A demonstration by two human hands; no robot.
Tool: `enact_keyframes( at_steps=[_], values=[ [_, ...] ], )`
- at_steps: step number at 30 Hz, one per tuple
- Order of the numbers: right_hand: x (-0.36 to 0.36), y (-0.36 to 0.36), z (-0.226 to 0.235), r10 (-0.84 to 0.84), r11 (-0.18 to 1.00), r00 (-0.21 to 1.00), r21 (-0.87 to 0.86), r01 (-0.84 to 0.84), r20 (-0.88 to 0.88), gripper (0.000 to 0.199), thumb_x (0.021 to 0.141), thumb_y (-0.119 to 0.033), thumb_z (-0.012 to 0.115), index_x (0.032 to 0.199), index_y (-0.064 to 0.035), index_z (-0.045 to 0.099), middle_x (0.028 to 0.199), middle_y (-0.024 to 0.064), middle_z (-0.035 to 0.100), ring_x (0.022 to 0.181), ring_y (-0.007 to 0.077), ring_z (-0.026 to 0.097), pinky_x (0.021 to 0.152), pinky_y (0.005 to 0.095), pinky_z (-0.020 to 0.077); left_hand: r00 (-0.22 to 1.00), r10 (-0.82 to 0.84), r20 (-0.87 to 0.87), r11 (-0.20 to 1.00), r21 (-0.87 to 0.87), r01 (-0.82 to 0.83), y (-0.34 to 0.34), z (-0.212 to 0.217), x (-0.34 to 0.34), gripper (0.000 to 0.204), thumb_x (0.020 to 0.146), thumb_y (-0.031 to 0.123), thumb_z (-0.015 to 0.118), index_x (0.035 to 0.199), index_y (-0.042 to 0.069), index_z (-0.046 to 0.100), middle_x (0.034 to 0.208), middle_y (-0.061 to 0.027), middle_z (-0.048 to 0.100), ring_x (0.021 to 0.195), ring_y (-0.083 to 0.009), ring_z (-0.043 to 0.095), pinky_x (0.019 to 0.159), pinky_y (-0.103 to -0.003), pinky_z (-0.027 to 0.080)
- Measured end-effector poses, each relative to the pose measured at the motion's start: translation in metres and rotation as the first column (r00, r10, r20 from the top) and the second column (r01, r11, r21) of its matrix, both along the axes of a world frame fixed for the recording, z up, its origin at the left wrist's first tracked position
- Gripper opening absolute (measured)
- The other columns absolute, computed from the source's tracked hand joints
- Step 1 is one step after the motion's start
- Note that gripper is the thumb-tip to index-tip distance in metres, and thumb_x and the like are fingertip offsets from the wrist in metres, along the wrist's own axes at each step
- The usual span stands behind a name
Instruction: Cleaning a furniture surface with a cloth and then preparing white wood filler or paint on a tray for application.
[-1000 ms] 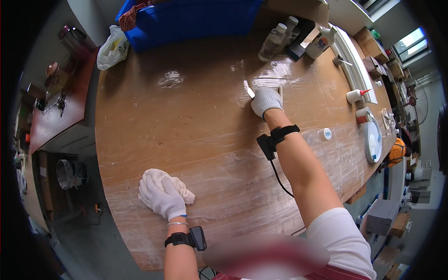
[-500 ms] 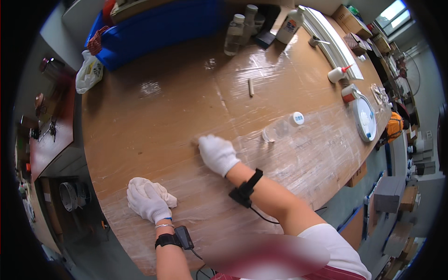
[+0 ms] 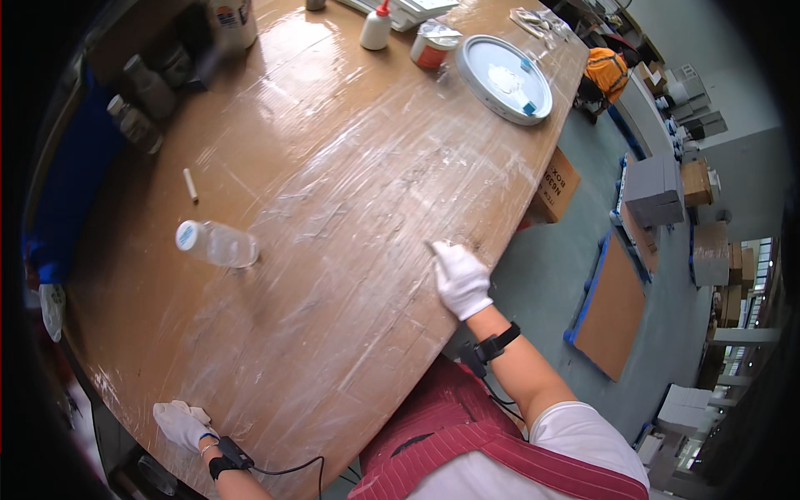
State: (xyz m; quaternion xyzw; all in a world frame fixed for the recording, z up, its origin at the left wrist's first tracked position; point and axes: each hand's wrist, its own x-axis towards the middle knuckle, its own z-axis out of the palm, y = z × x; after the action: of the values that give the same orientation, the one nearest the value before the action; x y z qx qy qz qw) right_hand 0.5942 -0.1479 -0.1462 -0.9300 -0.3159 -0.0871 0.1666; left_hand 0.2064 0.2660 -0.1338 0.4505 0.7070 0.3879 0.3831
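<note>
Printed in black on the brown carton (image 3: 557,187) beyond the right edge of the desk (image 3: 333,250), in readable lines of capital letters and figures. Marked in blue on the white cap (image 3: 187,235) of the clear bottle (image 3: 225,246), but too small to make out. Lettered in dark blue and orange on the white bottle (image 3: 235,29), too blurred to read.

Head-worn fisheye view, looking down, near above the table (image 3: 333,275)
</note>
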Motion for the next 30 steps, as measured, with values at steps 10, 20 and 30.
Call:
enact_keyframes(
  at_steps=[10, 20, 30],
  values=[
    [0.120, -0.077, -0.020, -0.317, 0.948, 0.940, 0.059, 0.312, 0.124, 0.031, 0.094, -0.024, 0.068, 0.125, -0.0180, 0.067, 0.089, 0.0094, 0.062, 0.073, 0.0298, 0.067, 0.063, 0.0421, 0.0543, 0.526, -0.231, -0.819, 0.644, 0.276, 0.713, -0.090, -0.034, 0.177, 0.014, 0.097, 0.009, 0.049, 0.104, 0.007, 0.061, 0.088, -0.0061, 0.056, 0.074, -0.0227, 0.057, 0.071, -0.039, 0.051],
    [0.132, -0.086, -0.013, -0.258, 0.964, 0.961, 0.087, 0.250, 0.098, 0.036, 0.090, -0.019, 0.073, 0.126, -0.0163, 0.069, 0.084, 0.0066, 0.060, 0.067, 0.0263, 0.065, 0.058, 0.0386, 0.0523, 0.557, -0.433, -0.709, 0.594, 0.240, 0.768, -0.172, 0.009, 0.307, 0.020, 0.087, 0.004, 0.054, 0.105, 0.002, 0.061, 0.100, -0.0167, 0.061, 0.094, -0.0361, 0.059, 0.089, -0.044, 0.046],
    [0.150, -0.089, -0.010, -0.110, 0.986, 0.989, 0.133, 0.097, 0.097, 0.034, 0.086, -0.014, 0.074, 0.120, -0.0126, 0.071, 0.081, 0.0070, 0.060, 0.066, 0.0258, 0.064, 0.057, 0.0367, 0.0511, 0.627, -0.557, -0.544, 0.617, 0.234, 0.751, -0.171, 0.002, 0.308, 0.016, 0.088, -0.004, 0.046, 0.099, -0.001, 0.057, 0.087, -0.0070, 0.049, 0.068, -0.0160, 0.048, 0.062, -0.031, 0.044]
  ],
)
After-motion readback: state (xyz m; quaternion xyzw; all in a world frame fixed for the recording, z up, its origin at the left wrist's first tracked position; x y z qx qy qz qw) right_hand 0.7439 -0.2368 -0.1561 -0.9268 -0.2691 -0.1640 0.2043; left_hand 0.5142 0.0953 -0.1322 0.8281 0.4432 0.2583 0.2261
